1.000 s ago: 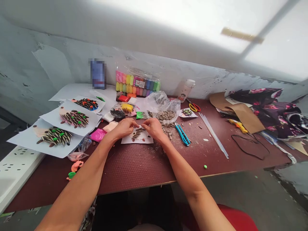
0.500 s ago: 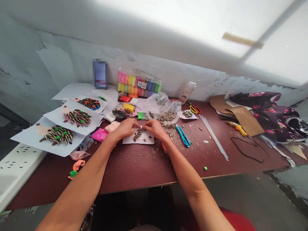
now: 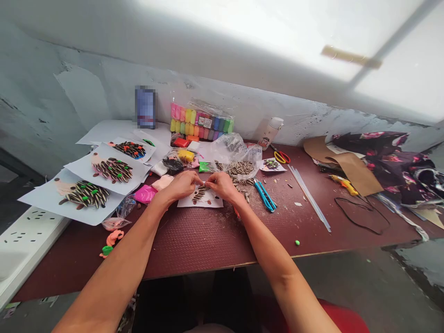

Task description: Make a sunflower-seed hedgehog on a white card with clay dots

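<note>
Hands (image 3: 182, 186) pinched, close together, over seeded card (image 3: 185, 202)

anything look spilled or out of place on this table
Yes, slightly: striped seeds lie scattered on the table, outside the clear plastic bag, so they look spilled. A small green piece sits alone near the front edge, like a stray scrap.
</note>
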Action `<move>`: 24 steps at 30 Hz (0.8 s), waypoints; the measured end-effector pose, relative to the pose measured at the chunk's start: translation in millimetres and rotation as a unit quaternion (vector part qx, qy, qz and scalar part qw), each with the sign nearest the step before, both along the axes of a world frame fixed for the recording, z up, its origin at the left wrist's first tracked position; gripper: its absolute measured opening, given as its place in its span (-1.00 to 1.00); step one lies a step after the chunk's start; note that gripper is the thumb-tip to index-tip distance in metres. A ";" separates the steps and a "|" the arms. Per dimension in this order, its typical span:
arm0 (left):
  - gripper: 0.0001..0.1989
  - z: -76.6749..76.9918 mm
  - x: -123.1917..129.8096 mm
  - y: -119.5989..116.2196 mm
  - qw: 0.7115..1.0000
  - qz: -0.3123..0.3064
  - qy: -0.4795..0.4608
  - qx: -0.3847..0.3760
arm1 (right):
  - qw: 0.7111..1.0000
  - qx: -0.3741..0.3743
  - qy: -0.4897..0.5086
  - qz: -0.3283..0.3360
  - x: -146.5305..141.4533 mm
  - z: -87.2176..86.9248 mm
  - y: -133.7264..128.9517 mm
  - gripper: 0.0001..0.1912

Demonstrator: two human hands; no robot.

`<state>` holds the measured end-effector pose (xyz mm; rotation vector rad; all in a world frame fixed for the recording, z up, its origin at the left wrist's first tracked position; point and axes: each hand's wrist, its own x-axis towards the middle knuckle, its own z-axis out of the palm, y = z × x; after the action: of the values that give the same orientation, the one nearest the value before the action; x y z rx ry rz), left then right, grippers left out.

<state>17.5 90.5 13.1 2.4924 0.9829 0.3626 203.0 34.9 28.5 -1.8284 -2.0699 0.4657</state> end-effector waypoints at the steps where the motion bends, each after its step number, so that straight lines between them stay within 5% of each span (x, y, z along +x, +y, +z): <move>1: -0.47 0.6 0.1 -0.6 1.000 0.001 -0.002 0.001 | 1.000 0.012 -0.020 0.006 -0.8 0.5 -0.1 -0.84; 24: -0.49 -5.0 -0.3 2.9 0.999 0.004 -0.036 -0.022 | 0.996 0.053 -0.064 0.042 -1.5 -3.3 -1.5 -0.85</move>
<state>17.2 93.5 8.1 2.4187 0.9621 0.4259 201.5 33.4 25.1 -1.7567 -2.2186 0.2590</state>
